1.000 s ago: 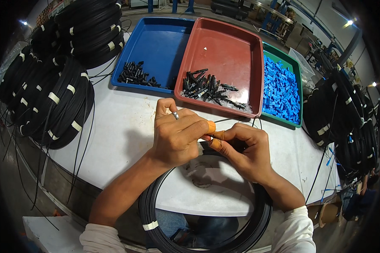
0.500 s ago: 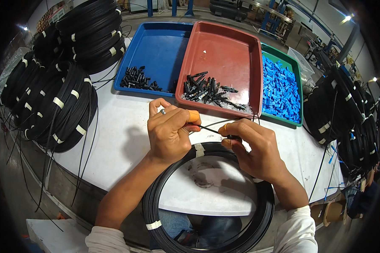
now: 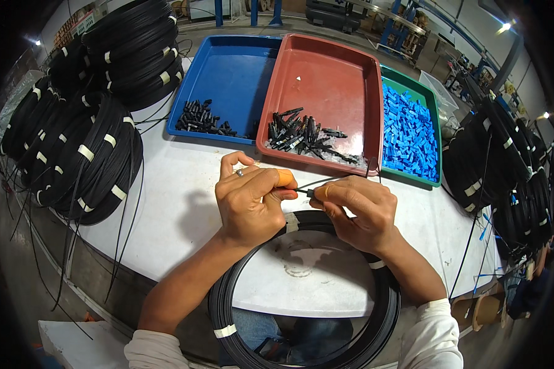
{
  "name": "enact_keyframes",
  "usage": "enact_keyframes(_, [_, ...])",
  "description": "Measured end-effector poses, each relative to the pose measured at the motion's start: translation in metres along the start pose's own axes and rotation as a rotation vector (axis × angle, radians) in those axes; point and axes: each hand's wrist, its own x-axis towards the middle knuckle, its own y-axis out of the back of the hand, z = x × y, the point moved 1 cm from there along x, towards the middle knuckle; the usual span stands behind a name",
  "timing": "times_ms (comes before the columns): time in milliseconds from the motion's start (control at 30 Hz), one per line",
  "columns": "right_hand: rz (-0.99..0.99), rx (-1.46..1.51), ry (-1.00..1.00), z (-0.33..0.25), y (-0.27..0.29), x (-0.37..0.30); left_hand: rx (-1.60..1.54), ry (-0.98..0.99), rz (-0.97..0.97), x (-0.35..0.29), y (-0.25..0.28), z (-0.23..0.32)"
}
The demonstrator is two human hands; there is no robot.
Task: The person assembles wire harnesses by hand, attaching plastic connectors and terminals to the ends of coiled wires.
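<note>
My left hand (image 3: 252, 200), with an orange cot on the thumb tip and a ring on one finger, pinches the thin black cable end (image 3: 301, 192) above the white table (image 3: 178, 203). My right hand (image 3: 358, 209) holds a small black connector piece (image 3: 311, 193) on that same cable end, fingertip to fingertip with the left. A large coil of black cable (image 3: 301, 295) with white tape bands lies under both wrists and hangs over the table's near edge.
At the back stand a blue tray (image 3: 240, 67) with small black parts, a red tray (image 3: 326, 80) with longer black parts, and a green tray (image 3: 434, 117) full of blue pieces. Stacks of black cable coils (image 3: 86, 123) sit left; more coils (image 3: 505, 178) are on the right.
Both hands have shifted slightly. The left hand's fingers have closed closer to the right hand's tips, and the short stretch of cable seen between them half a second ago is now almost covered.
</note>
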Motion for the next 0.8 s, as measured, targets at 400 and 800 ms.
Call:
enact_keyframes(400, [0.007, -0.02, 0.122, -0.004, 0.004, 0.003, -0.085, -0.015, -0.157, -0.002, 0.003, 0.007])
enact_keyframes(800, [-0.053, 0.238, -0.375, 0.001, 0.006, -0.001, -0.169, -0.055, -0.22, -0.013, -0.011, -0.004])
